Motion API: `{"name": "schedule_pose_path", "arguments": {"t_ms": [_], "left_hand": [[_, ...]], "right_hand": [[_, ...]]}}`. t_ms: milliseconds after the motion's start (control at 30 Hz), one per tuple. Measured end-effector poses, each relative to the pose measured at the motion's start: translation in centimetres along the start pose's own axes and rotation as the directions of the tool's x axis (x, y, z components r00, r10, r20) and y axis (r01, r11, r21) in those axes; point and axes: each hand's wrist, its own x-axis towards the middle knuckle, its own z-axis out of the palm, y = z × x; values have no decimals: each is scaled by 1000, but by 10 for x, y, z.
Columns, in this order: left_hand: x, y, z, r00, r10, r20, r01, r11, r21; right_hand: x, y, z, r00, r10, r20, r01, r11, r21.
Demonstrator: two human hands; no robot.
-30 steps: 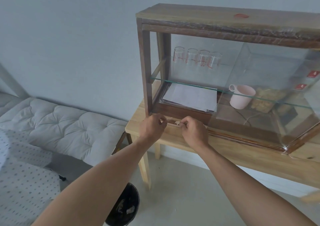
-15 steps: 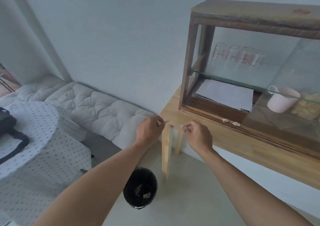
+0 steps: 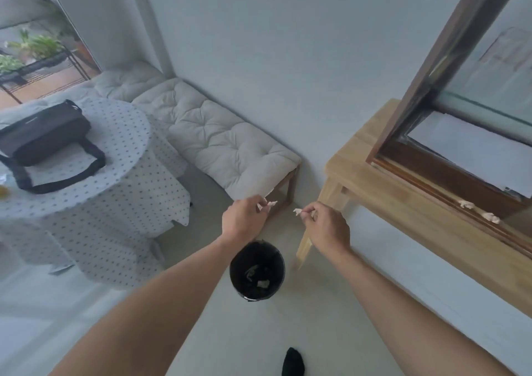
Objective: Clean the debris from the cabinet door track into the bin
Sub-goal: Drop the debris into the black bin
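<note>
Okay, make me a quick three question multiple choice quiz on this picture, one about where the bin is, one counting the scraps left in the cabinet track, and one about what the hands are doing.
1. Where is the bin?
A. On the wooden table
B. On the floor below the hands
C. On the cushioned bench

2. How many debris scraps lie in the cabinet track?
A. None
B. Two
C. Five

3. What state are the hands in?
A. Both flat and open
B. Each pinching a small scrap
C. Both gripping the bin rim

Answers:
1 B, the black bin stands on the pale floor under both wrists.
2 B, two pale bits sit side by side in the track.
3 B, the left hand and right hand each show a scrap at the fingertips.
</note>
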Motion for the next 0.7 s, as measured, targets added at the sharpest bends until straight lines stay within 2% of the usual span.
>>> {"name": "schedule_pose_path", "arguments": {"t_ms": [200, 400, 700], "left_hand": [[-1, -56, 26, 991, -131, 2, 131, 991, 11], [-1, -97, 56, 965, -256, 64, 254, 967, 35], [9, -120, 76, 943, -315, 106, 308, 948, 80]], "right_hand": [[12, 6, 66, 992, -39, 121, 42, 999, -20], [17, 18, 120, 971, -46, 235, 60, 997, -51], [33, 25, 159, 948, -30, 316, 62, 994, -92]]}}
